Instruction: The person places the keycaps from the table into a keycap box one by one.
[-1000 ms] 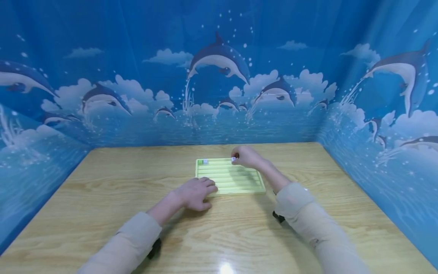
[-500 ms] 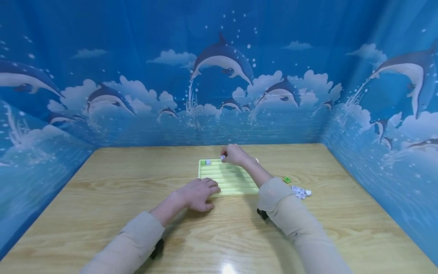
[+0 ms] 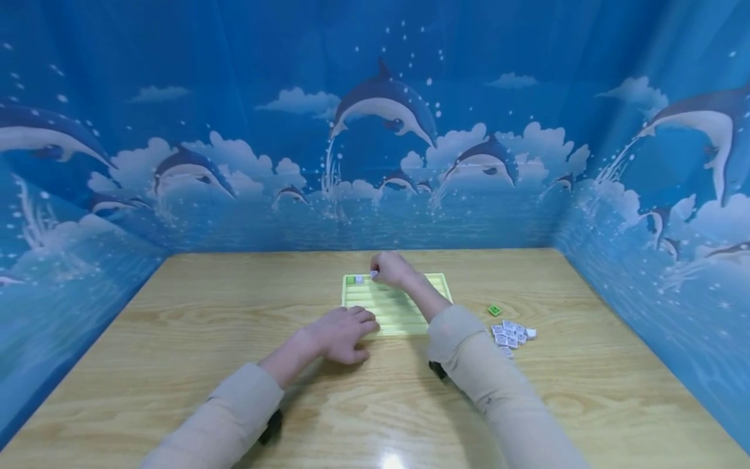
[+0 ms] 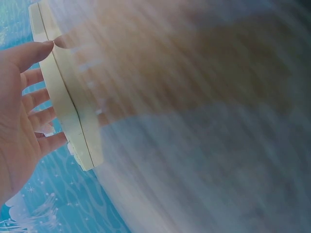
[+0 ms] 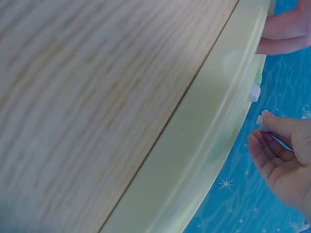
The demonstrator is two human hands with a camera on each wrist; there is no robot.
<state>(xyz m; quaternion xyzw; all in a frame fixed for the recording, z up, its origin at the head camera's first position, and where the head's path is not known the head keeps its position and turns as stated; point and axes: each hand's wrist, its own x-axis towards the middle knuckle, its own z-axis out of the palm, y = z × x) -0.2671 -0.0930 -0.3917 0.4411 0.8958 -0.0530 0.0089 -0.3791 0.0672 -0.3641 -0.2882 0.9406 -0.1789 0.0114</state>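
A pale green ridged tray [image 3: 391,312] lies on the table in the head view. Across its front left corner rests my left hand [image 3: 342,333]; in the left wrist view that hand's thumb [image 4: 31,54] touches the tray's side wall, and its fairly straight fingers reach over the top. My right hand [image 3: 394,268] is above the tray's far row, pinching a small white block [image 5: 263,124] between thumb and fingertips. Left of it, a green block [image 3: 350,279] and another white block [image 3: 359,279] sit side by side in the far left corner.
Right of the tray, several white blocks [image 3: 508,334] lie in a loose cluster, some with markings on their faces. A single green block [image 3: 495,311] lies just behind them. A blue dolphin-print curtain [image 3: 363,215] encloses the back and sides of the wooden table [image 3: 246,286].
My right hand has moved left along the tray's far row with the white block, closer to the two seated blocks. The block cluster has come into view. My left hand stays on the tray.
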